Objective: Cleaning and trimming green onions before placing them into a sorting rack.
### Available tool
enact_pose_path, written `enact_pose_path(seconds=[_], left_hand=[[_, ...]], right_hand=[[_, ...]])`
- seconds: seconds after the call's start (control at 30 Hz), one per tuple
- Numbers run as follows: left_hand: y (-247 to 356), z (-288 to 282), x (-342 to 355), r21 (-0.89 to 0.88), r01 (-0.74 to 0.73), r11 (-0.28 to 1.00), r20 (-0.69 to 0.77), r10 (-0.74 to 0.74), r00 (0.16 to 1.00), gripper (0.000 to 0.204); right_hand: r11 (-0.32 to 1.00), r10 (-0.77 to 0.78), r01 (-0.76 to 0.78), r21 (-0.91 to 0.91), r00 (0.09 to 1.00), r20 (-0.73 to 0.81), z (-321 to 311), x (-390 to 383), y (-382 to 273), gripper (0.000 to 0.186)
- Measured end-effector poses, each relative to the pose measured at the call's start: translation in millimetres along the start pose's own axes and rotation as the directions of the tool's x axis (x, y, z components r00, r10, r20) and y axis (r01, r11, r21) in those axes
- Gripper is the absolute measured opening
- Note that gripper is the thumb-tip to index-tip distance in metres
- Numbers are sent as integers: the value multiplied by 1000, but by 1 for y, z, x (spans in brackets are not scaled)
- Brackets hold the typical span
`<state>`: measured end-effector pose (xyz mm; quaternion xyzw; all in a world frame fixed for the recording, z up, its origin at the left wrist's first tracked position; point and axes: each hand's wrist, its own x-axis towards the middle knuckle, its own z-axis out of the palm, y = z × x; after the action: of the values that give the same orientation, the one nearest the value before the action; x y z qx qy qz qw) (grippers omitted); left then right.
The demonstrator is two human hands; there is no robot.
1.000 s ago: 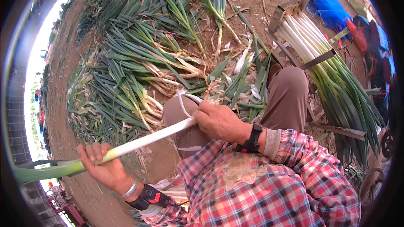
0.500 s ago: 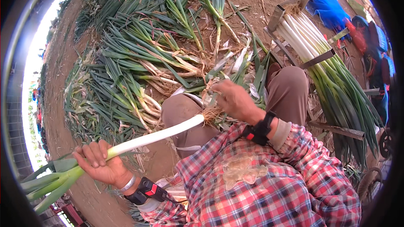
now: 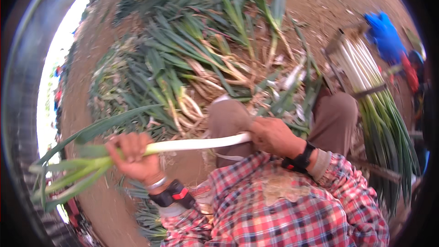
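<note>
A long leek-like green onion [image 3: 201, 143] lies level across my lap, its peeled white shaft smooth and its green leaves fanning out to the left. My left hand [image 3: 133, 154] is wrapped round it where white turns to green. At the other end my right hand [image 3: 274, 136] closes over the root end, so the roots are hidden. Beyond my knees spreads a heap of unpeeled green onions [image 3: 183, 71], with dry outer skins and soil on them. To the right, a bundle of peeled green onions [image 3: 377, 96] rests in a metal frame [image 3: 336, 48].
Blue cloth or plastic [image 3: 385, 36] lies at the far right beside something red [image 3: 408, 73]. Loose stripped skins [image 3: 292, 75] litter the brown soil [image 3: 315, 4] past my knees. More green leaves [image 3: 148, 215] lie low beside my left arm.
My right hand has come down and closed over the root end, covering the roots seen before. The view has shifted, so the surroundings sit further right and lower.
</note>
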<state>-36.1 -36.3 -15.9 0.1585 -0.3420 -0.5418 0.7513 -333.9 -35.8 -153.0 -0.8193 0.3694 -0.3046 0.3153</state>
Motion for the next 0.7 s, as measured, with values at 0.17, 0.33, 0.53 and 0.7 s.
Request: enact_pose_path(seconds=[0.17,0.33,0.53,0.7], left_hand=[[-26,-3,2,-72,0,997,-53,-4,999,32],[-12,2,24,-278,-50,959,-14,48,999,31],[-71,29,47,-455,162,876,119,-120,986,27],[-136,94,46,-378,365,851,204,-308,929,30]], right_hand=[[941,330,-335,-38,939,-94,3,-4,32,14],[802,594,-563,200,713,-372,-30,-17,80,11],[840,469,-386,382,870,-153,-37,-32,65,25],[759,43,192,622,939,-342,-82,11,-27,59]])
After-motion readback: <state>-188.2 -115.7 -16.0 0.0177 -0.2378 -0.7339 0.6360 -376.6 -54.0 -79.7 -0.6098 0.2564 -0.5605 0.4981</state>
